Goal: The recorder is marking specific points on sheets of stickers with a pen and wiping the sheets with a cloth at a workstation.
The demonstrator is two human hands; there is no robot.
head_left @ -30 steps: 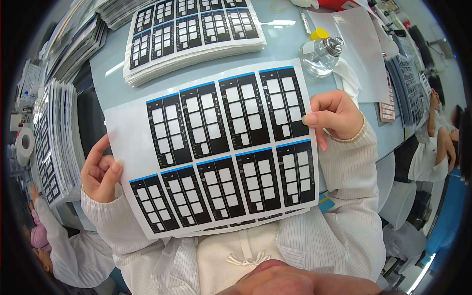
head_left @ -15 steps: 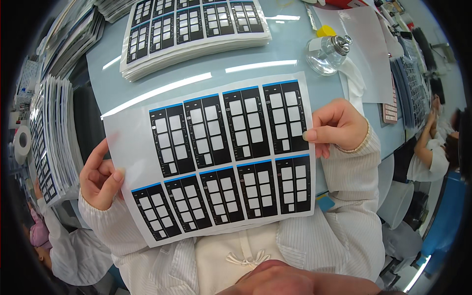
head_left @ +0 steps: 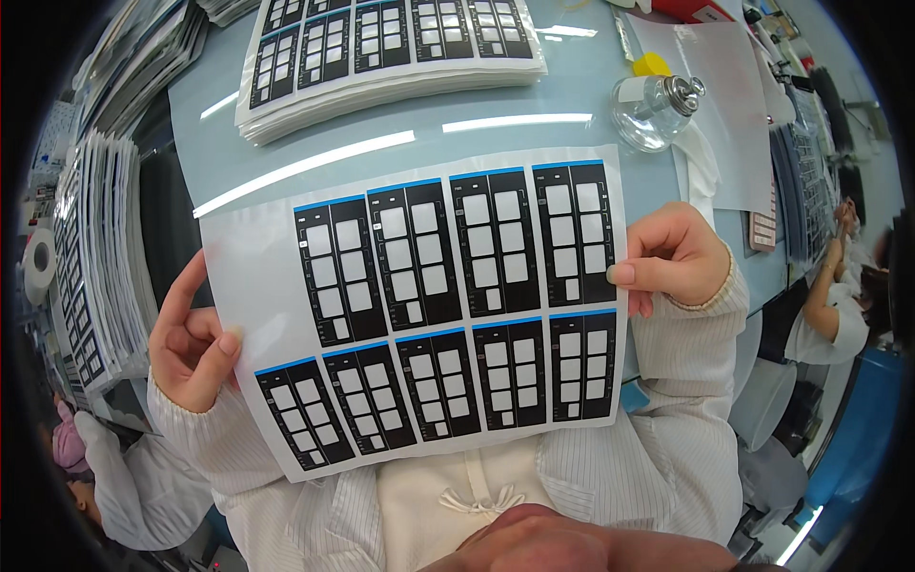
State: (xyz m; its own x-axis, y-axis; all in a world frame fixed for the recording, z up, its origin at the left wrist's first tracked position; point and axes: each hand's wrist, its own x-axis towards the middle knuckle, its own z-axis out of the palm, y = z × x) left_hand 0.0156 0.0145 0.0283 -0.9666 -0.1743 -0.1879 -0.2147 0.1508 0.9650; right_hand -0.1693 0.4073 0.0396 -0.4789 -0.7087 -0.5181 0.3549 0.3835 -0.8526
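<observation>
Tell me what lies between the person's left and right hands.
A printed sheet: in the head view, it spans from left hand to right hand.

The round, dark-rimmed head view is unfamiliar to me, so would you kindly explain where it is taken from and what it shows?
There is no machine here, only a person's two bare hands. The view comes from the left of two wide fisheye cameras worn on the head, looking down, so straight edges bend near the rim. The left hand and the right hand hold opposite side edges of a white sheet printed with nine black, blue-topped panels, its upper-left part blank. Beyond it, on the pale blue-grey, glossy table, lie a thick stack of similar black-and-white printed sheets and, further right, a clear, rounded bottle with a metal top.
</observation>
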